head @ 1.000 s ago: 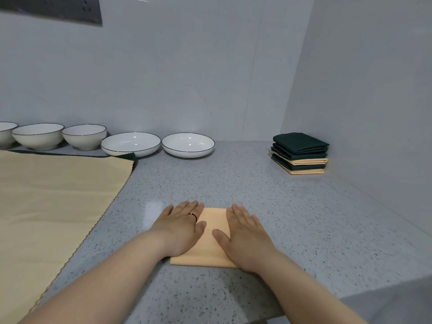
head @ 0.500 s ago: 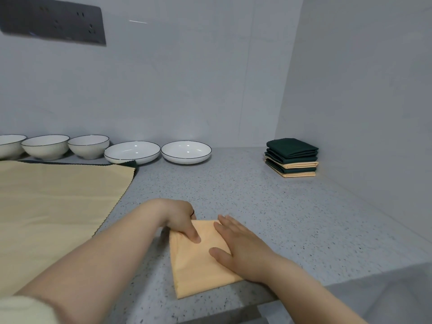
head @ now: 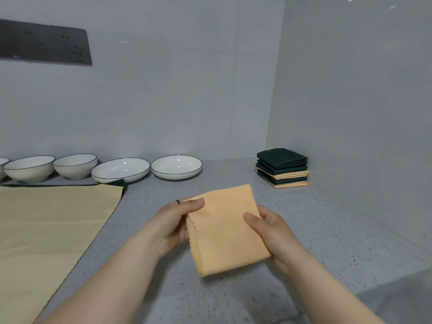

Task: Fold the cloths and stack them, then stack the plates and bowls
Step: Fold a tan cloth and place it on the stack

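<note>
- I count three white dark-rimmed ceramic bowls (head: 29, 168) in a row at the back left of the speckled grey desk (head: 315, 230), with two shallow white plates (head: 176, 166) to their right.
- One folded orange cloth (head: 224, 230) is held above the desk, near its front edge.
- One pale yellow cloth (head: 46, 225) lies spread flat at left.
- One stack of folded dark green and orange cloths (head: 282, 168) sits in the far right corner.
- Left hand (head: 174, 224): its grip pinches the folded cloth's upper left corner, thumb on top.
- Right hand (head: 268, 228): its grip clasps the cloth's right edge, thumb on top and fingers beneath.
- The leftmost bowl is cut off by the frame.
- Only a dark green cloth edge (head: 120, 182) peeks from under the spread cloth.
- I cannot count the stack's layers exactly.
</note>
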Demonstrator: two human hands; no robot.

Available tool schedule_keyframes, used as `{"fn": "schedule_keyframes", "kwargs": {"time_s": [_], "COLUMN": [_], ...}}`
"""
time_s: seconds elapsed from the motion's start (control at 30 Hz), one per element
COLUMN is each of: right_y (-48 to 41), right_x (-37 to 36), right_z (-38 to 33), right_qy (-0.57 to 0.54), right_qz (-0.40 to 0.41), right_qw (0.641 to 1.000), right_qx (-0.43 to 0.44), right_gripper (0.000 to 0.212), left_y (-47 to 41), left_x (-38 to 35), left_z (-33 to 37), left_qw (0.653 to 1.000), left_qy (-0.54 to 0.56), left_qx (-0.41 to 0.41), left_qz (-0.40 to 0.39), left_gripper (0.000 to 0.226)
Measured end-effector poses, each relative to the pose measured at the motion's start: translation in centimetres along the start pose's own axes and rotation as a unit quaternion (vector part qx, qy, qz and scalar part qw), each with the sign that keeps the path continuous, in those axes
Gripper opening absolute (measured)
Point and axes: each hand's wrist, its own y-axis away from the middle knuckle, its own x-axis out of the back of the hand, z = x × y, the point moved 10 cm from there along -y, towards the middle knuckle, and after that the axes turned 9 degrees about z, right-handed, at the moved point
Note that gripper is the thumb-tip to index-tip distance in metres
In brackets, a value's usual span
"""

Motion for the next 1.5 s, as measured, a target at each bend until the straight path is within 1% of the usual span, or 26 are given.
{"fn": "schedule_keyframes", "kwargs": {"time_s": [0.07,0.13,0.17,0.2,0.27,0.3,0.33,0.4,0.47,0.53,0.57,0.67,0.8,0.87,0.93,1.0,1.1,1.2,1.3,1.37,1.43,1.5], "right_y": [-1.2,-2.6,-3.4,-4.4,-6.4,-7.0,-8.4,-10.8,-13.2,-15.7,-16.7,-20.6,-26.3,-28.8,-30.4,-31.6,-33.3,-33.8,-33.6,-33.7,-34.2,-34.4], "right_x": [1.7,3.1,3.9,4.8,6.2,6.6,7.6,9.3,11.3,12.9,13.5,14.6,15.9,16.0,15.4,14.9,14.9,15.2,14.7,13.9,13.1,12.8], "right_z": [-0.3,-0.3,-0.4,-0.3,-0.4,-0.5,-0.6,-1.3,-2.7,-4.4,-5.6,-8.8,-11.4,-11.9,-12.1,-11.2,-8.8,-7.7,-7.8,-7.5,-6.7,-5.4], "right_qy": [-0.001,0.004,0.005,0.01,0.026,0.036,0.049,0.086,0.132,0.191,0.224,0.323,0.396,0.428,0.467,0.514,0.589,0.644,0.676,0.68,0.667,0.653], "right_qz": [0.026,0.042,0.05,0.057,0.066,0.069,0.075,0.093,0.119,0.136,0.142,0.162,0.195,0.199,0.194,0.176,0.154,0.155,0.156,0.135,0.094,0.055], "right_qw": [1.0,0.999,0.999,0.998,0.997,0.997,0.996,0.992,0.984,0.972,0.963,0.927,0.888,0.869,0.847,0.823,0.78,0.739,0.704,0.7,0.72,0.742], "right_qx": [-0.001,-0.001,-0.004,-0.008,-0.018,-0.023,-0.023,-0.02,-0.005,0.023,0.043,0.105,0.132,0.146,0.166,0.167,0.141,0.122,0.153,0.17,0.166,0.143], "right_gripper": [0.019,0.02,0.018,0.017,0.015,0.015,0.012,0.01,0.016,0.021,0.023,0.034,0.041,0.045,0.044,0.043,0.046,0.041,0.042,0.042,0.038,0.036], "left_y": [-0.8,-1.5,-2.2,-2.8,-4.1,-4.2,-5.1,-6.8,-9.3,-12.1,-13.5,-17.2,-21.3,-23.3,-25.0,-26.5,-28.2,-29.0,-29.8,-30.2,-30.4,-30.5], "left_x": [-0.8,-2.2,-2.7,-3.2,-3.8,-4.1,-5.4,-7.6,-9.6,-11.3,-11.9,-14.6,-18.0,-18.7,-18.9,-18.8,-18.9,-19.3,-19.4,-19.5,-19.4,-19.5], "left_z": [-1.3,-2.8,-3.2,-3.3,-2.2,-1.2,-0.3,0.2,0.2,0.6,1.1,3.6,6.3,6.9,7.0,6.6,5.3,4.2,3.7,3.3,3.1,3.0], "left_qw": [0.997,0.994,0.995,0.995,0.992,0.986,0.98,0.974,0.979,0.984,0.983,0.978,0.977,0.973,0.97,0.968,0.963,0.959,0.956,0.952,0.946,0.942], "left_qy": [0.073,0.099,0.095,0.089,0.046,0.01,-0.03,-0.096,-0.114,-0.125,-0.135,-0.151,-0.143,-0.158,-0.175,-0.192,-0.224,-0.249,-0.262,-0.281,-0.302,-0.312], "left_qx": [0.017,0.035,0.028,0.007,-0.072,-0.12,-0.156,-0.175,-0.145,-0.108,-0.106,-0.132,-0.157,-0.164,-0.164,-0.16,-0.144,-0.132,-0.126,-0.119,-0.116,-0.119], "left_qz": [0.025,0.023,0.033,0.049,0.096,0.117,0.118,0.111,0.084,0.065,0.065,0.059,0.031,0.029,0.033,0.037,0.036,0.027,0.028,0.025,0.027,0.026], "left_gripper": [0.014,0.011,0.016,0.031,0.064,0.072,0.071,0.055,0.036,0.032,0.033,0.038,0.046,0.05,0.052,0.053,0.053,0.053,0.05,0.047,0.046,0.047]}}
